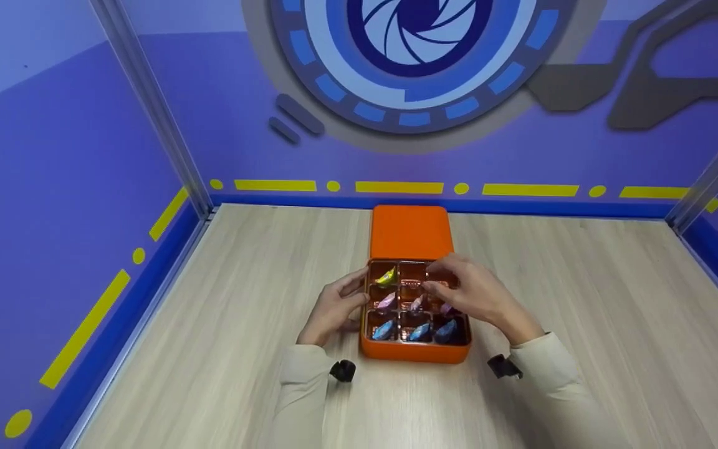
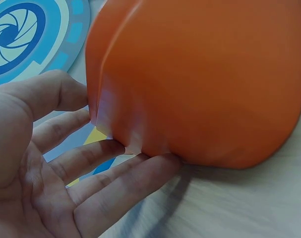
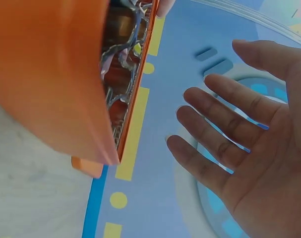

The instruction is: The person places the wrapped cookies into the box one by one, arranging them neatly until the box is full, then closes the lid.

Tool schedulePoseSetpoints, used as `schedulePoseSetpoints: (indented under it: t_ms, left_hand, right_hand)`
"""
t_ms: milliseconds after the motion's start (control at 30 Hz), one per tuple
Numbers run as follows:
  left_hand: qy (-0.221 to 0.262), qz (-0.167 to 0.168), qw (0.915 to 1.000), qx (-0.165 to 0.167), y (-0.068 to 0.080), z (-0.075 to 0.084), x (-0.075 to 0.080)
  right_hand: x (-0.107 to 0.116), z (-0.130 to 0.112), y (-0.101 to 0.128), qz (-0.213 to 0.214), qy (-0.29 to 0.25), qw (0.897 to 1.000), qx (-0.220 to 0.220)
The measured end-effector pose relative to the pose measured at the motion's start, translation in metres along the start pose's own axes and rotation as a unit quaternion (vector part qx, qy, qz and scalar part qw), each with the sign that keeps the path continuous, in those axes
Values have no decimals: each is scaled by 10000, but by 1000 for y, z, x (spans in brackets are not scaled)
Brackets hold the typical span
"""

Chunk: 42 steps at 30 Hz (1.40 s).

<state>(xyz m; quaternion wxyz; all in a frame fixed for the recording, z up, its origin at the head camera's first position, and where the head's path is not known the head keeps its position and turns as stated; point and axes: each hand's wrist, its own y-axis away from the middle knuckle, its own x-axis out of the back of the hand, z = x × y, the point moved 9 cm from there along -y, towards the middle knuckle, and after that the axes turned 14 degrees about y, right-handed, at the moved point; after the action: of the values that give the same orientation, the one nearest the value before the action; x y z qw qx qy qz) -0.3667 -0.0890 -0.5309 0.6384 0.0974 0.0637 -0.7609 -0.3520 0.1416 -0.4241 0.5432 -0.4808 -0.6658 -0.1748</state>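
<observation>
Coming in from my far-left side, I've got a purple-and-blue side wall (image 1: pixel 53 206) with yellow dashes and dots, then a metal post (image 1: pixel 153 106) and the pale wood tabletop (image 1: pixel 259 262). Next up, a cream sleeve (image 1: pixel 306 380), and out of it the left hand (image 1: pixel 331 305), its grip loose: fingers fairly straight, tips and thumb resting against the left side of the orange box (image 1: pixel 415 353). There's the box, mid-tabletop, its grid of nine compartments facing up, and directly behind it the flat orange lid (image 1: pixel 412 231). Down the left column I see a yellow-green wrapped candy (image 1: pixel 386 277) at the back, a pink candy (image 1: pixel 387 302) in the middle and a light-blue candy (image 1: pixel 383 330) in front. Over to the centre column: a paler pink candy (image 1: pixel 417 304) in the middle compartment, a blue candy (image 1: pixel 419 332) in front. Right column now, a dark-blue candy (image 1: pixel 446 332) in front and a violet candy (image 1: pixel 447 308) behind it, partly covered by the right hand (image 1: pixel 474 290). That hand hangs over the back-right compartments, and my right wrist view shows its grip unclenched, fingers extended and spread, holding nothing. Below that wrist sits a small black device (image 1: pixel 505 366), just beside the right cuff (image 1: pixel 546 365).
</observation>
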Motion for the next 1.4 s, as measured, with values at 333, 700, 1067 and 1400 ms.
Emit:
schedulePoseSetpoints:
  t_ms: [333,700,1067,1400]
  left_hand:
    - [-296,-74,9994,-165,0,3,-1]
    - [-151,-63,9997,-197,1,4,-1]
    - [23,-39,10000,55,3,1,0]
    - [-122,-58,9999,-37,0,2,0]
  right_hand:
    - [8,12,29,132,457,9987,-165]
    - [15,31,55,115,887,9949,-458]
    - [18,57,76,-38,1145,9901,-809]
    - [18,70,92,-325,1384,9865,-816]
